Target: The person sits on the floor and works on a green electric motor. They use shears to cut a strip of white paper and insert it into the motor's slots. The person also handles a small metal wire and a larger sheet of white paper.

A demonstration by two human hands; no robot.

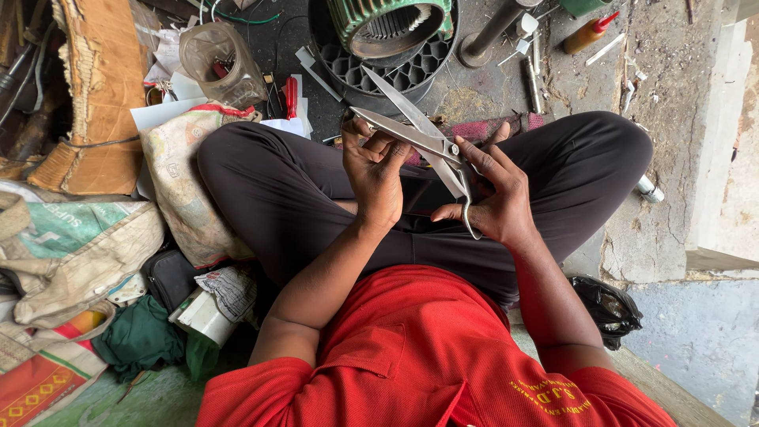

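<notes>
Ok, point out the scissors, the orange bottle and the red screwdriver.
scissors [443, 148]: head view, pivot screw.
orange bottle [587, 35]: head view, body.
red screwdriver [291, 96]: head view, handle.

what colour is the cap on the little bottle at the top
Red, on an orange-brown bottle; the head view shows it.

A large pair of metal scissors [427, 146] is held above a seated person's crossed legs, in front of the chest. The two long, bare steel blades are spread open in a narrow V. One blade points up and away toward the floor clutter; the other reaches left and ends at the left hand [378, 170], whose fingers curl around that blade near its tip. The blades cross at a small round pivot screw near the middle. Below the pivot, a thin grey metal handle loop hangs down, with the right hand [496, 202] closed around the handle end.
</notes>
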